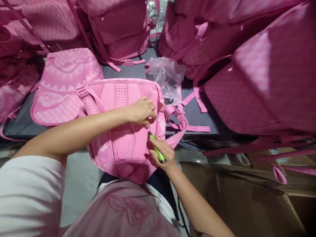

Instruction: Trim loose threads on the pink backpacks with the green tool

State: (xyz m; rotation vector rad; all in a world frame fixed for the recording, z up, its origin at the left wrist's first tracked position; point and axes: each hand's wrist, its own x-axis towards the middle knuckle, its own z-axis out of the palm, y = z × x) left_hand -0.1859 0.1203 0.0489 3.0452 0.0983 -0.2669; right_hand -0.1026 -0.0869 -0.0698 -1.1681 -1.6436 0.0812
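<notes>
A pink backpack lies in front of me with its back panel up, its near end against my body. My left hand rests on the panel's right side, its fingers curled together; whatever is pinched in them is too small to make out. Just below it, my right hand is wrapped round a slim tool with a bright green and black handle. The tool's tip points up towards my left fingertips, close to the fabric, and its kind is unclear. A loose pink shoulder strap hangs off the backpack's right side.
Another pink backpack with a zigzag pattern lies to the left on the dark table. A crumpled clear plastic bag sits behind my work. Large pink backpacks crowd the back and right. Cardboard boxes stand below right.
</notes>
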